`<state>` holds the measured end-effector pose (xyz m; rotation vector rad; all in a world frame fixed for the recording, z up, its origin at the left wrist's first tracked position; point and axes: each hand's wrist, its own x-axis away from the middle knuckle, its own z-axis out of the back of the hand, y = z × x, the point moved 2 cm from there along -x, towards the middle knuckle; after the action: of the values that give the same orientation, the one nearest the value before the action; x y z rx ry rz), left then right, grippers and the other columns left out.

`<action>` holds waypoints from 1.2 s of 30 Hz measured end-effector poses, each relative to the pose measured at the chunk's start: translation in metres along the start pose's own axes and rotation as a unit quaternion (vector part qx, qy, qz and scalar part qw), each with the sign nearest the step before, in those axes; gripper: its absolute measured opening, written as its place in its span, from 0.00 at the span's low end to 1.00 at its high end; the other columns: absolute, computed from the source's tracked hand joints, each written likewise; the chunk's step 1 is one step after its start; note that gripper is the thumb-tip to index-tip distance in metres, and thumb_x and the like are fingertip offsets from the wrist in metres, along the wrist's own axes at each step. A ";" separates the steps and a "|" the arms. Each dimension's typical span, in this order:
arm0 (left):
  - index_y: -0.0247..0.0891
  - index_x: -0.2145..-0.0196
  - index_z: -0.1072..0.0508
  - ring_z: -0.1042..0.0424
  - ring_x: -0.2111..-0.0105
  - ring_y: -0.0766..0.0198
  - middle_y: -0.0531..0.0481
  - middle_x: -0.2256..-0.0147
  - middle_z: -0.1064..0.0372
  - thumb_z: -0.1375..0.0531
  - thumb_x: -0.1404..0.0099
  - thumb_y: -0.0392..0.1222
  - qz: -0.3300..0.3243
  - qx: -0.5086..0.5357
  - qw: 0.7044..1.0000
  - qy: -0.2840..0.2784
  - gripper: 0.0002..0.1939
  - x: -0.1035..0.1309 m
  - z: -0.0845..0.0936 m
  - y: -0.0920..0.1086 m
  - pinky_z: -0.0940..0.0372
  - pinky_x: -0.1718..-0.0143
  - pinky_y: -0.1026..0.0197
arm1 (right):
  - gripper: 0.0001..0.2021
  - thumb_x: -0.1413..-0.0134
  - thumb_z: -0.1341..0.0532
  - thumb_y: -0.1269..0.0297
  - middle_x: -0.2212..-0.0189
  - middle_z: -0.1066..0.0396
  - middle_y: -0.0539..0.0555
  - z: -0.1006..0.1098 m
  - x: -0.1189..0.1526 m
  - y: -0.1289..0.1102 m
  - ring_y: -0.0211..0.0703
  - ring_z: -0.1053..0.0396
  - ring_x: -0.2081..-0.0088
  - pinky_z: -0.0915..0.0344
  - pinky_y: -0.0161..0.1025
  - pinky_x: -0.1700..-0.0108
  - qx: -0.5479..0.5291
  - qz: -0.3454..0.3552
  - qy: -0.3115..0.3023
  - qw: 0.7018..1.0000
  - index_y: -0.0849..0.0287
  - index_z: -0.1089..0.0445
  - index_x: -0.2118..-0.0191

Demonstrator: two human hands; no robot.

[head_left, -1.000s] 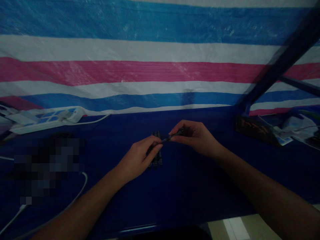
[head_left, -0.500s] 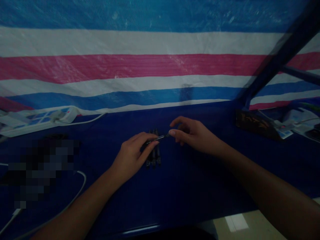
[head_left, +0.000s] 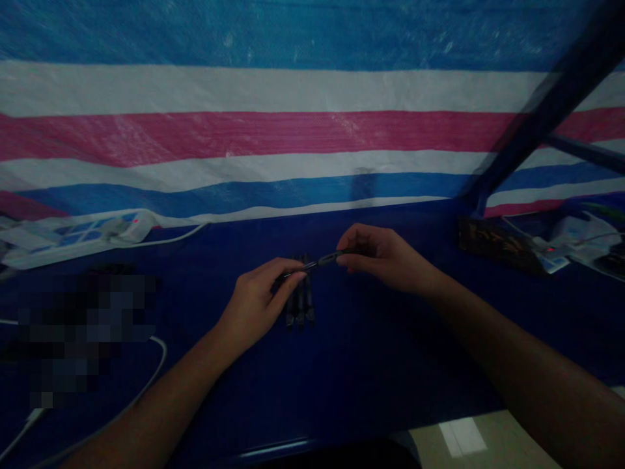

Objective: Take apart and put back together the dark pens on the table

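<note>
My left hand (head_left: 258,293) is closed around a slim dark pen (head_left: 309,266), thumb and fingers pinching its barrel, with the front end pointing right. Just off that end, my right hand (head_left: 383,255) pinches a dark pen cap (head_left: 328,259) between thumb and fingers. Cap and pen lie nearly in one line; the dim light hides whether they touch. Below my left fingers, several dark pens (head_left: 301,309) lie side by side on the blue table (head_left: 371,365), their upper parts partly covered by the hand and held pen.
At the left back is a white power strip (head_left: 73,241) with a cable. A blurred-out dark object (head_left: 92,326) lies near a white cord (head_left: 163,355). To the right stand a dark patterned box (head_left: 498,244) and plugs. Striped sheeting (head_left: 293,133) hangs behind the table.
My right hand, whose fingertips were at the pen's end, now grips the dark cap there. Its fingers have closed somewhat. My left hand keeps hold of the pen, almost unmoved.
</note>
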<state>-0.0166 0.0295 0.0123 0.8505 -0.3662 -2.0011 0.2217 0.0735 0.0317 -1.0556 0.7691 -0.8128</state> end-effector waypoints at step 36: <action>0.41 0.56 0.17 0.20 0.72 0.63 0.52 0.67 0.17 0.39 0.26 0.50 0.018 0.048 0.999 -0.015 0.14 0.001 -0.003 0.003 0.29 0.71 0.66 | 0.19 0.28 0.45 0.52 0.75 0.29 0.48 0.002 0.005 -0.011 0.37 0.31 0.73 0.40 0.36 0.67 0.174 0.028 -0.054 0.983 0.57 0.32 0.69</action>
<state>-0.0131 0.0273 0.0120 0.8670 -0.4955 -1.9777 0.2234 0.0672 0.0424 -0.7553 0.5384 -0.8018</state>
